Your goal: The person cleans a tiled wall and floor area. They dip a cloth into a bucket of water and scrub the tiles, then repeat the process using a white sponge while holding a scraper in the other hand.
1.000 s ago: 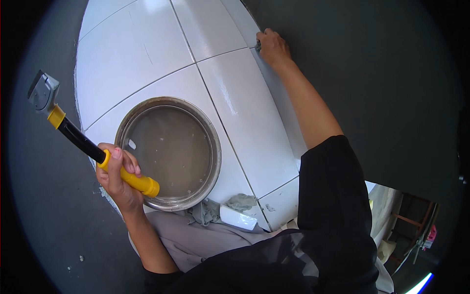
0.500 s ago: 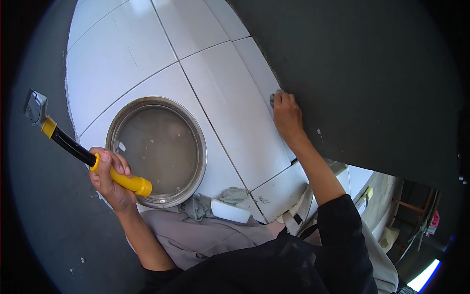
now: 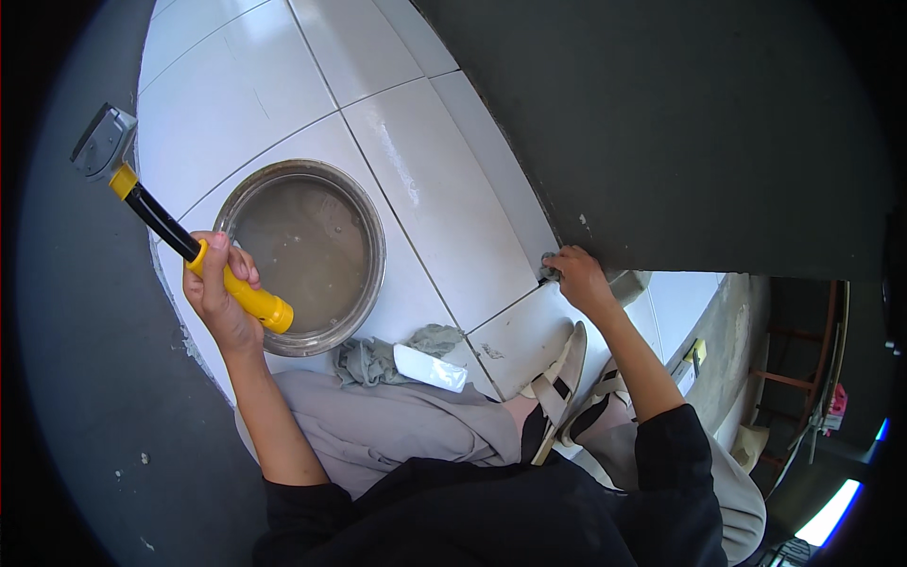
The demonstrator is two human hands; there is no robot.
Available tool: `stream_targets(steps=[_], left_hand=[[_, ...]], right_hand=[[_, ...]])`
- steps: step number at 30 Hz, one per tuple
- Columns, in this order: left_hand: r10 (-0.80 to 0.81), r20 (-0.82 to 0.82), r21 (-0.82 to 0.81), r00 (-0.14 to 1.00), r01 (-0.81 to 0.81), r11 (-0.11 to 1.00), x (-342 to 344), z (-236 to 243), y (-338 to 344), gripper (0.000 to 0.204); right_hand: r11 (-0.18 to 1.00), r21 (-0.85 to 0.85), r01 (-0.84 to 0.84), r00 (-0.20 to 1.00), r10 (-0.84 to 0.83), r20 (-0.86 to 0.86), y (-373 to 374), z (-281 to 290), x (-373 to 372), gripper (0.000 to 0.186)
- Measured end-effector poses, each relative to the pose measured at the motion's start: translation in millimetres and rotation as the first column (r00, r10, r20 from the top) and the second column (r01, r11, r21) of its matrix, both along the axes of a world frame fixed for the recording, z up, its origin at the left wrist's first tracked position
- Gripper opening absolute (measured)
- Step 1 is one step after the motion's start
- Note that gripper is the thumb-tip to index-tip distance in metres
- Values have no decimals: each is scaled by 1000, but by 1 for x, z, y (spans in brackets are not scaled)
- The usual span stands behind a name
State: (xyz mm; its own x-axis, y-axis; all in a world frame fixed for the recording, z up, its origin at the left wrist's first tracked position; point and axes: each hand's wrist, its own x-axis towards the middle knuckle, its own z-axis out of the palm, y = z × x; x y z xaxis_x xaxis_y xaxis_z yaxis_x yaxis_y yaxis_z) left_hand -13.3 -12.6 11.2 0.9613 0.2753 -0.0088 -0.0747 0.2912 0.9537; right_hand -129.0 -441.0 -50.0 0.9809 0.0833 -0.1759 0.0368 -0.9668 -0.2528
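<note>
My left hand is closed around the yellow-and-black handle of a long scraper, whose metal head points up-left, over the left edge of the tiles. Its handle end lies over a round metal basin of murky water. My right hand pinches a small grey rag against the joint where the white tiles meet a dark grey surface. Below the basin lie a crumpled grey cloth and a white rectangular piece.
My sandalled feet and folded legs are near the lower middle. At the right are a rusty metal ladder-like frame, a yellow object, a pink item and a beige bag. Another dark surface runs along the left.
My right hand has moved down along the tile edge toward me with the grey rag. My left hand still holds the scraper, slightly higher in view now. More of my feet shows.
</note>
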Motion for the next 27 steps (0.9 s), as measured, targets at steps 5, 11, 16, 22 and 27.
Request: stream_targets(steps=[5,11,16,22,27], left_hand=[[16,14,6,1000,-16,1000,0,1,-1,16],[43,4,17,999,-43,999,-2,3,3,15],[38,20,15,999,-38,999,0,1,1,15],[31,6,25,1000,-31,999,0,3,-2,16],[33,10,31,999,-33,999,0,3,2,16]], right_hand=[[989,29,-144,964,147,-219,1,11,18,24],[1000,0,15,980,-14,-197,11,20,34,27],[982,-180,60,996,-47,76,26,-1,8,14],[998,5,57,954,-53,-296,9,18,21,24],[993,-83,86,992,-93,-87,26,9,11,18]])
